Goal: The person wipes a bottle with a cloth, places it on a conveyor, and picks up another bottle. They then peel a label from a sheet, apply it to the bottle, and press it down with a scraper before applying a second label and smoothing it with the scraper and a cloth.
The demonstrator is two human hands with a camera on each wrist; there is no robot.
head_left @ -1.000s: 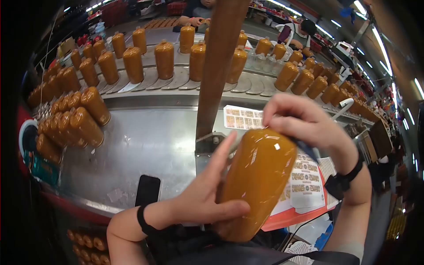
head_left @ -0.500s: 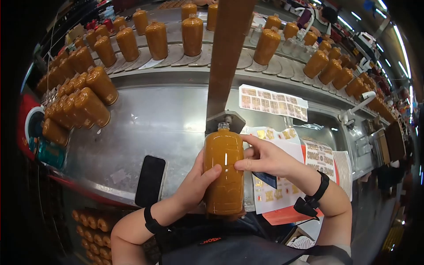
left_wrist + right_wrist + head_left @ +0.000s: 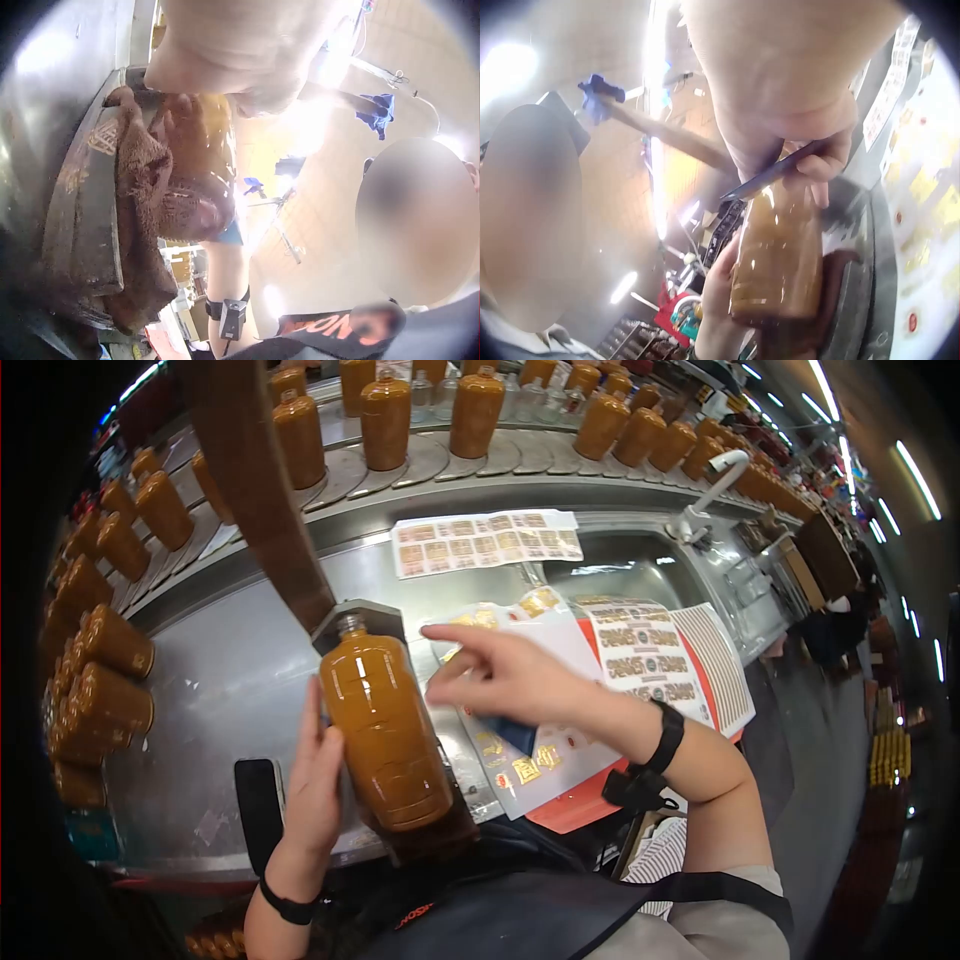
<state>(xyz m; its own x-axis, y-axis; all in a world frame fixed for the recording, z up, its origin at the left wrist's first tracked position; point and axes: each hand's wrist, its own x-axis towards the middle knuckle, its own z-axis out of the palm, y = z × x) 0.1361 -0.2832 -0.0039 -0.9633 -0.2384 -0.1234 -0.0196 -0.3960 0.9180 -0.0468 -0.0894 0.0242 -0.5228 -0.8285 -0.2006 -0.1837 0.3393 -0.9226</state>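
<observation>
A glossy amber bottle [image 3: 385, 730] with a clear glass neck leans on a support covered with brown cloth [image 3: 142, 202]. My left hand [image 3: 315, 785] lies along the bottle's left side, fingers straight and thumb against the glass. Over to the bottle's right, my right hand [image 3: 500, 675] has its index finger stretched toward the shoulder. It holds a thin dark blue flat piece [image 3: 772, 171], which looks like a scraper, between curled fingers. Most of that piece is hidden under the hand in the head view. Raised markings show faintly on the bottle's front.
Sheets of gold stickers [image 3: 535, 755] and printed labels [image 3: 640, 650] lie at right. Another label sheet [image 3: 485, 545] lies beside the sink [image 3: 625, 565]. A phone [image 3: 260, 810] rests at left. Behind a brown post [image 3: 255, 490], several amber bottles stand on the conveyor [image 3: 430, 460].
The bottle, first held tilted up in both hands, was lowered onto the support. My right hand has come off it to the right. My left thumb slid from its front to its side. The view swung right.
</observation>
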